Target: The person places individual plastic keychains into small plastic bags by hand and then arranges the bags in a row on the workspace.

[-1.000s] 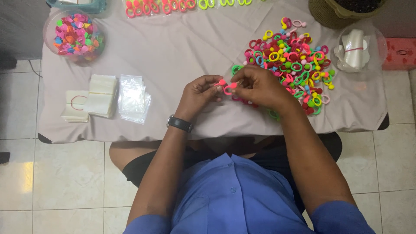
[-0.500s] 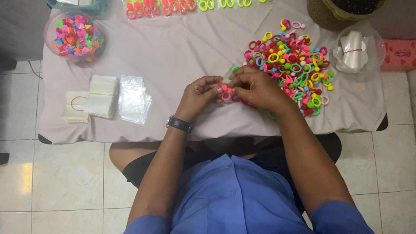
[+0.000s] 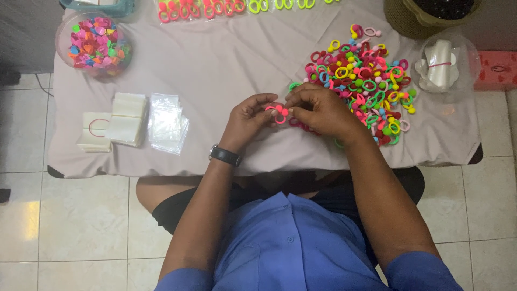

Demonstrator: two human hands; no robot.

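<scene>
My hands at the sorting table.
My left hand [image 3: 249,116] and right hand [image 3: 318,108] pinch one pink pom-pom hair tie [image 3: 278,112] beside the colourful pile [image 3: 366,81].

Soft, even light falls on my tabletop [image 3: 226,70]; shadows are faint, there is no glare, and everything I see looks sharp.

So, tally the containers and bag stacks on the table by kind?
Round clear tubs: 2, one with colourful pieces, one with white rolls
Stacks of clear bags: 3
Woven basket: 1
Total: 6
</scene>
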